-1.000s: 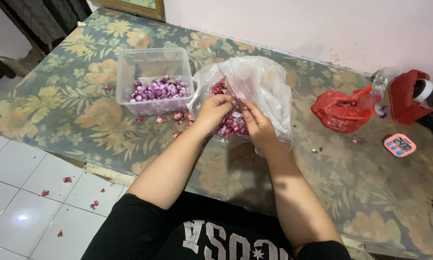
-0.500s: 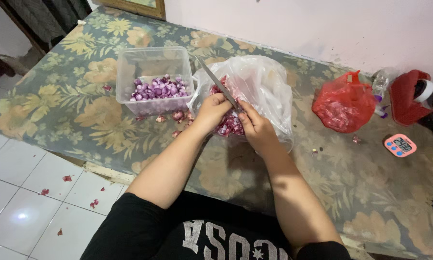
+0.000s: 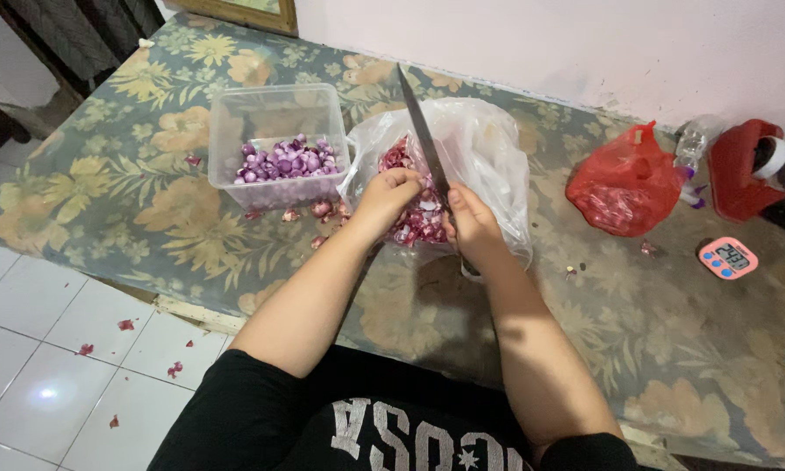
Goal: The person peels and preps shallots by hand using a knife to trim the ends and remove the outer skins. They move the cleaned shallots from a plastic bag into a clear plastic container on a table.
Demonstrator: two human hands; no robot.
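Two hands: over clear bag (image 3: 488,157) of shallot skins.
Right hand (image 3: 473,222): closed around knife (image 3: 423,131), blade upward.
Left hand (image 3: 391,194): fingers curled, contents hidden.

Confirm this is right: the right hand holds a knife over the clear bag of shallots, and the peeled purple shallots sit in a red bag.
Not quite. The head view shows the peeled purple shallots in a clear plastic tub, not a red bag. The right hand does hold the knife over the clear bag.

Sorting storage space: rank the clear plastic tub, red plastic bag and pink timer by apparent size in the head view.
1. clear plastic tub
2. red plastic bag, somewhat smaller, though crumpled
3. pink timer, plainly smallest
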